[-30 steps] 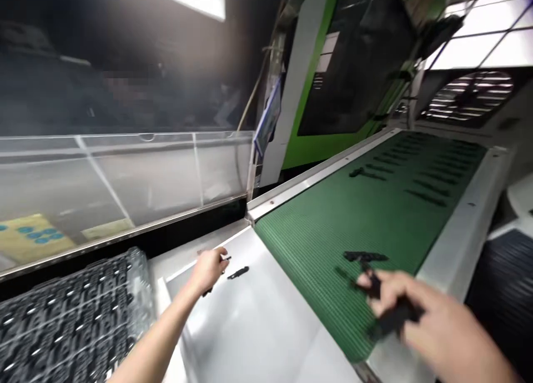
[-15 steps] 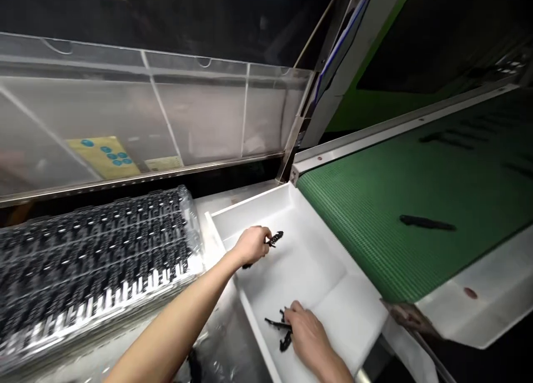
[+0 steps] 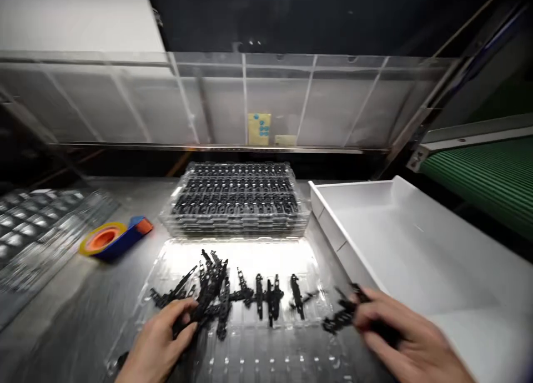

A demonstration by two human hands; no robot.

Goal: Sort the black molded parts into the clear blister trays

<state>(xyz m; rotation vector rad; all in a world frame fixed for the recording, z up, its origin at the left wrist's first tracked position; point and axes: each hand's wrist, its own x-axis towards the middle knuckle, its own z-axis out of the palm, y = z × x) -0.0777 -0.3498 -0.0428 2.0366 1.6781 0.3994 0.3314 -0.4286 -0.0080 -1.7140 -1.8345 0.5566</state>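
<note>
My left hand point(image 3: 160, 338) is at the near left of a pile of slim black plastic parts point(image 3: 212, 283). Its thumb and fingers close round dark parts at the pile's edge; how many is hidden. Several more black parts point(image 3: 275, 300) lie in a loose row on a clear plastic tray point(image 3: 245, 250) over a bright surface. To the right, my right hand point(image 3: 400, 327) grips a small bunch of black plastic parts point(image 3: 341, 316) beside the white bin's near left wall. Motion blurs that bunch.
A stack of filled clear trays point(image 3: 237, 222) stands behind the lit tray. A yellow tape roll on a blue dispenser point(image 3: 120, 247) and more clear trays point(image 3: 54, 233) are on the left. The white bin point(image 3: 345, 233) and green conveyor belt point(image 3: 487, 169) are on the right.
My view has swung left from the conveyor. Both hands have left the inside of the white bin; the left is now at the pile over the tray, the right beside the bin with black parts.
</note>
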